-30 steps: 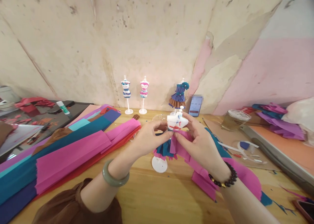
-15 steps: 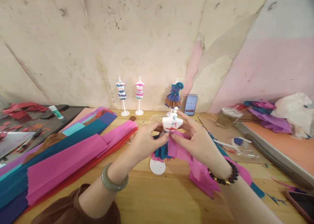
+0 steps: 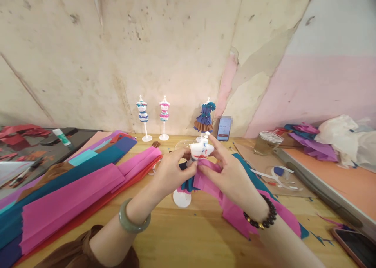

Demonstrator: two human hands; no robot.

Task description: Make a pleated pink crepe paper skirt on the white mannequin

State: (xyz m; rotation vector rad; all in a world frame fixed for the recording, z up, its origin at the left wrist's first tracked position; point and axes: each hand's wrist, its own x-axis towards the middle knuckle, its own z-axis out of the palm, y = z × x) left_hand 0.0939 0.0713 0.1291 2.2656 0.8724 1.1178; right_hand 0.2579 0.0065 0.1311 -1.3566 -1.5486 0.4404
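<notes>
Both of my hands meet at a small white doll mannequin point(image 3: 201, 149) standing on a round white base point(image 3: 182, 198) on the wooden table point(image 3: 188, 236). My left hand point(image 3: 169, 173) pinches its waist from the left, above a teal paper skirt point(image 3: 185, 184). My right hand point(image 3: 229, 173) presses a strip of pink crepe paper point(image 3: 235, 209) against the waist; the strip trails down to the right under my wrist.
Folded crepe sheets in pink point(image 3: 79, 193), teal and purple lie at left. Three dressed mannequins point(image 3: 164, 115) stand by the wall beside a propped phone point(image 3: 224, 128). At right are a plastic cup point(image 3: 265, 142), paper scraps, a tray edge point(image 3: 320, 189) and another phone point(image 3: 354, 244).
Between the earlier frames and now the view drifted, so everything sits a little further left. My hands kept hold of the mannequin and the pink strip, fingers shifting slightly at the waist.
</notes>
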